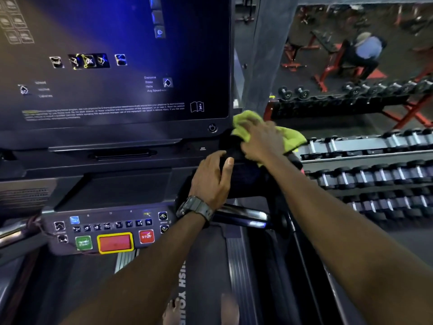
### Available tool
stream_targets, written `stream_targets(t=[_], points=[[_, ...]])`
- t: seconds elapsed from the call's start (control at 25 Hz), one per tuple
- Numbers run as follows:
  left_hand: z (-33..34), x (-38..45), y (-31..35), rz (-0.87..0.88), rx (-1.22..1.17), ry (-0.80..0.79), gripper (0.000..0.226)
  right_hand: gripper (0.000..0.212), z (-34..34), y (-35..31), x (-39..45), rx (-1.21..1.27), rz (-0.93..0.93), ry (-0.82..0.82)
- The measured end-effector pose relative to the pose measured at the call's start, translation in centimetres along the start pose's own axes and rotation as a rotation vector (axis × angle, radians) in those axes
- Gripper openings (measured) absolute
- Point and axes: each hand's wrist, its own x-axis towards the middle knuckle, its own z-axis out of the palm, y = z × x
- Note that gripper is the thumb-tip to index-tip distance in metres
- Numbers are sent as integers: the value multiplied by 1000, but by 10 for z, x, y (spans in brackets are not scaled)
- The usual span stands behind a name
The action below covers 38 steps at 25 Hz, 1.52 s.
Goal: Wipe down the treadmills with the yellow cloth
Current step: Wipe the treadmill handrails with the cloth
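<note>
Yellow cloth (248,127) lies bunched under the right hand (262,143), just right of the console's (117,141) lower corner, pressed there by relaxed, nearly flat fingers rather than gripped. The left hand (210,181), also open, rests spread on the dark housing just below that corner, steadying it. Wiping well here probably means keeping the palm flat, sweeping round the corner edge and clear of the stop button (146,236) below the console.

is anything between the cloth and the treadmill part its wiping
Nothing visible. The right hand presses the yellow cloth straight onto the dark right corner of the treadmill console, below the screen. The left hand rests on the same corner, nearer the camera, beside the cloth rather than under it.
</note>
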Motion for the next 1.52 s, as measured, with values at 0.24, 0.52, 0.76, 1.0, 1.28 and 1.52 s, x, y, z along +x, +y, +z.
stream_targets(t=[0.24,0.52,0.76,1.0,1.28,1.52], points=[[5,0,0,100,126,-138,58,67,-5,61,-24,271,12,-62],[41,16,33,364,27,-333,56,83,-9,68,-192,309,170,-35],[50,18,31,481,-168,-458,52,79,-11,55,-117,357,433,-106],[56,-8,42,563,-274,-633,53,76,-16,56,-261,351,568,-34],[64,-10,39,459,-361,-600,46,73,-25,26,-242,241,630,8],[60,-18,41,528,-252,-628,54,62,-37,40,-339,400,729,27]])
